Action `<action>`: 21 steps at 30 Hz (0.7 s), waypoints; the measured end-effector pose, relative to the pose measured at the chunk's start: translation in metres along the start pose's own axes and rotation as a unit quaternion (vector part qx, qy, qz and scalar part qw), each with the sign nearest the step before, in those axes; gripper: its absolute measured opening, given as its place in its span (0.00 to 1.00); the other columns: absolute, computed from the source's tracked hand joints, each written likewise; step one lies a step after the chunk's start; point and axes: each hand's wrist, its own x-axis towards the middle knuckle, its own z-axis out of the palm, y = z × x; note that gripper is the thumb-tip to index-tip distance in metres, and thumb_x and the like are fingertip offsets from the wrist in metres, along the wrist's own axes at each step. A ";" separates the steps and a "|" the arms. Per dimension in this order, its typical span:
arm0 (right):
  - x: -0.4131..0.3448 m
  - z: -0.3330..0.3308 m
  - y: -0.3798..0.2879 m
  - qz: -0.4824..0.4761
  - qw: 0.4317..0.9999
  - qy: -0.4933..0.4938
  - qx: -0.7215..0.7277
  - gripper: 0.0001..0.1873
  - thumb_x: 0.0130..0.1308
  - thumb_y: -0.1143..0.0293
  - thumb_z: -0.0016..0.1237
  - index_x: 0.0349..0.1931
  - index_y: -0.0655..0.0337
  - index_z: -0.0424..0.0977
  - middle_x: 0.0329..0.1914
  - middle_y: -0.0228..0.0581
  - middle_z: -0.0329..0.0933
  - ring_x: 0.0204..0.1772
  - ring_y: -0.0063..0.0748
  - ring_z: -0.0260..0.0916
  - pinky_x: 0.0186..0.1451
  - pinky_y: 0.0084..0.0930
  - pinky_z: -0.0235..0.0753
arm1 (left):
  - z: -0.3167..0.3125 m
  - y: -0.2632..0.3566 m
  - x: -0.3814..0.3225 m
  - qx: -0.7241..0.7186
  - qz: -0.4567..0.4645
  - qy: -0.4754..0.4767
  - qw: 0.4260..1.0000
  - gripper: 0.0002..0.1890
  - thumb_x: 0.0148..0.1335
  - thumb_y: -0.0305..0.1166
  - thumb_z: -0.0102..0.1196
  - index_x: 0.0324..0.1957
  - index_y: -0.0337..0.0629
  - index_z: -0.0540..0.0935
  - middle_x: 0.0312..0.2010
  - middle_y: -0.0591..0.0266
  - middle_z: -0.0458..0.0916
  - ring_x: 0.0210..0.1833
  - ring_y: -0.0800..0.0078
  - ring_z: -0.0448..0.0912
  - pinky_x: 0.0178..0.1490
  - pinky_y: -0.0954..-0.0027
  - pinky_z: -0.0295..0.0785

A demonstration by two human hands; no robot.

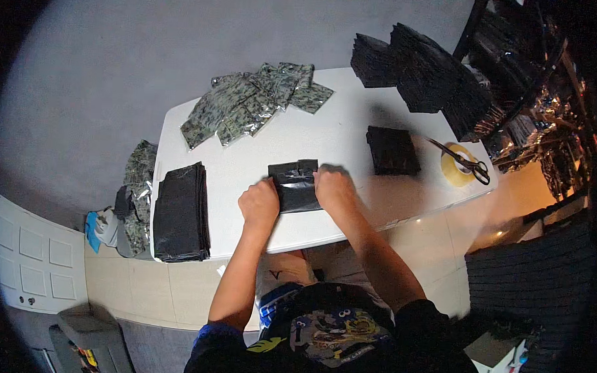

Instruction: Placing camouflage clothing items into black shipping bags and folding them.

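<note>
A black plastic-wrapped packet (296, 186) lies flat on the white table (239, 184) in front of me. My left hand (261, 202) is closed on its left edge, and my right hand (337, 188) grips its right edge. Left of my hands sits a stack of larger black sheets or bags (181, 212); whether they are plastic cannot be told. To the right lies a small black pile (393, 151). Beyond it, black-handled scissors (462, 160) rest across a roll of clear yellowish tape (449, 174).
Camouflage-patterned packets in clear plastic (247, 101) overlap at the table's far left side. Fanned black bundles (421, 72) cover the far right corner. More camouflage packets (139, 200) stand beyond the left edge. A grey armchair (93, 337) is at lower left.
</note>
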 end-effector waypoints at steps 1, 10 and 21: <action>-0.001 -0.001 0.000 -0.001 1.000 -0.013 -0.010 0.24 0.86 0.55 0.41 0.45 0.67 0.84 0.38 0.64 0.87 0.43 0.65 0.88 0.50 0.58 0.86 | 0.000 0.000 0.000 -0.011 -0.003 -0.001 1.000 0.25 0.82 0.45 0.49 0.35 0.38 0.90 0.30 0.38 0.89 0.35 0.40 0.90 0.42 0.45 0.86; -0.001 -0.009 -0.004 -0.016 0.999 -0.009 -0.031 0.24 0.86 0.54 0.41 0.47 0.68 0.83 0.38 0.63 0.87 0.44 0.66 0.87 0.52 0.58 0.86 | -0.005 -0.008 0.000 -0.024 0.006 0.040 0.999 0.22 0.80 0.44 0.52 0.35 0.37 0.86 0.28 0.39 0.89 0.31 0.40 0.90 0.37 0.47 0.85; -0.002 0.002 0.004 -0.043 0.998 0.048 -0.023 0.21 0.83 0.56 0.45 0.47 0.67 0.82 0.36 0.63 0.87 0.42 0.66 0.87 0.49 0.58 0.85 | -0.039 0.030 -0.073 -0.097 0.251 0.039 0.962 0.23 0.77 0.31 0.53 0.69 0.33 0.78 0.72 0.38 0.74 0.75 0.39 0.72 0.77 0.38 0.65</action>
